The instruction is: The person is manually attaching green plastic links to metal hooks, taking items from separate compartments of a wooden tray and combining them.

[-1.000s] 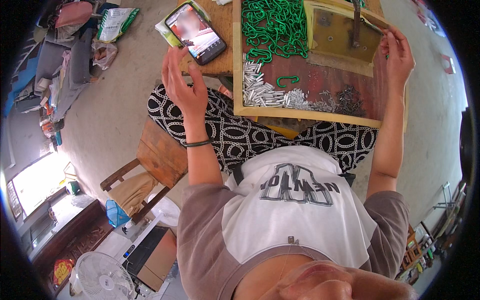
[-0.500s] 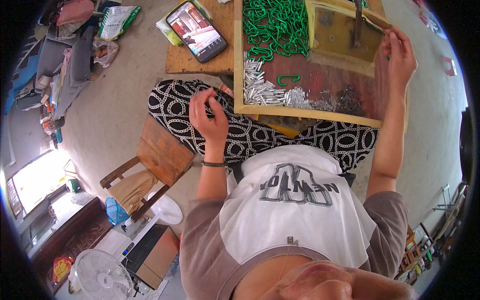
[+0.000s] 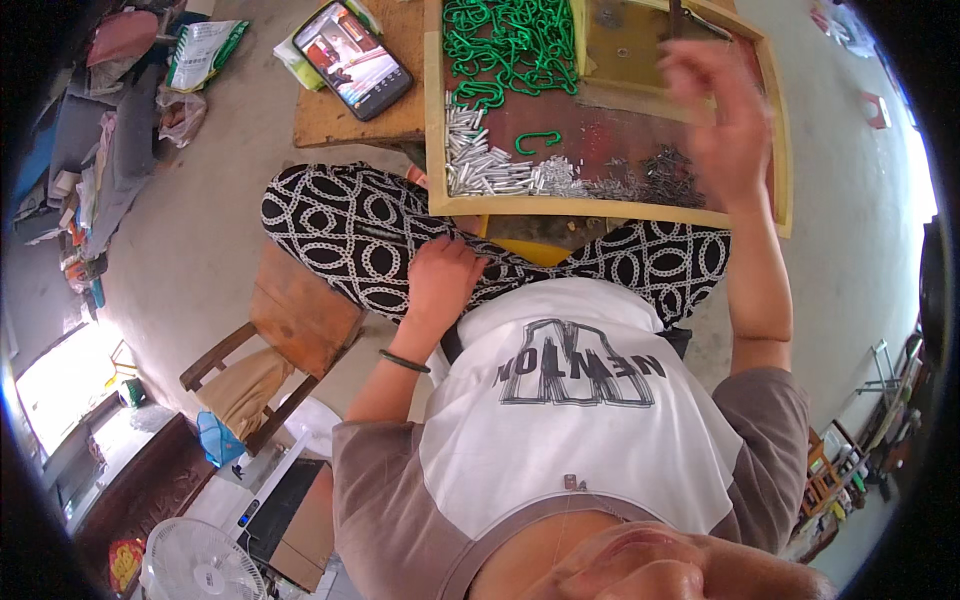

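Note:
My left hand (image 3: 443, 280) has dropped onto my lap, its fingers closed on the black-and-white patterned trousers (image 3: 340, 235). My right hand (image 3: 722, 120) hangs over the right part of a wood-rimmed tray (image 3: 600, 212), smeared by motion, so its grip is unclear. One green hook (image 3: 538, 142) lies alone in the tray. Behind it is a heap of green hooks (image 3: 505, 45). Along the near edge run silver metal pins (image 3: 482, 165), small shiny pieces (image 3: 560, 178) and dark small parts (image 3: 672, 178). An upright metal bar (image 3: 676, 20) stands by a yellowish plate (image 3: 625, 50).
A phone (image 3: 358, 62) with a lit screen leans on a wooden table (image 3: 330, 122) left of the tray. A wooden chair (image 3: 300, 300) stands at my left, with a white fan (image 3: 205, 560) farther down. Piled cloth and bags (image 3: 200, 55) lie at the far left.
My left hand has moved from the air down onto my lap. My right hand has left the tray's right rim and swung left over the tray. The whole view has shifted slightly.

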Demonstrator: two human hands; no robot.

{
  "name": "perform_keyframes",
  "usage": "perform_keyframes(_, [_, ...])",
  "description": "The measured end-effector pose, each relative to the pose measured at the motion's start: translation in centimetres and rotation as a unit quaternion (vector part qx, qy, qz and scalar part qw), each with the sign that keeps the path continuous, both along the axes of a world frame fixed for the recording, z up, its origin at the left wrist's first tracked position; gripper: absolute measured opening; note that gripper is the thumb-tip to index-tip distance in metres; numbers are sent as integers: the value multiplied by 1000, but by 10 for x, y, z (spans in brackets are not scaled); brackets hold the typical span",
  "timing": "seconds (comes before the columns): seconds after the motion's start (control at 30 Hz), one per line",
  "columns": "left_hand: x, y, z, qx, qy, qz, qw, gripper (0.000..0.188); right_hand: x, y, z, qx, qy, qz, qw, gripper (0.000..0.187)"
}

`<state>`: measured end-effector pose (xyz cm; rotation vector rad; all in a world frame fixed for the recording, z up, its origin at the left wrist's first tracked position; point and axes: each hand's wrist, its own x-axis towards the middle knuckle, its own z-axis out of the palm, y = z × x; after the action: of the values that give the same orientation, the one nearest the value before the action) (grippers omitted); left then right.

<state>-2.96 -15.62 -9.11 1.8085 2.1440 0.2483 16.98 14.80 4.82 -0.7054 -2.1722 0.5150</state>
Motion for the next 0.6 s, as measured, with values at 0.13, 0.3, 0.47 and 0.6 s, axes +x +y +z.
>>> perform_keyframes(0.13, [6, -6, 14, -60, -50, -2, 997, 27, -28, -25, -20, 103, -84, 194, 972, 17])
perform_keyframes(0.3, [-8, 5, 15, 58, 131, 19, 990, 26, -57, -42, -39, 144, -178, 259, 938, 10])
perform_keyframes(0.47, [-13, 9, -9, 77, 148, -28, 986, 15, -83, -53, -46, 167, -215, 278, 921, 15])
perform_keyframes(0.6, [-5, 8, 6, 31, 72, 8, 997, 15, -86, -58, -41, 201, -261, 266, 906, 8])
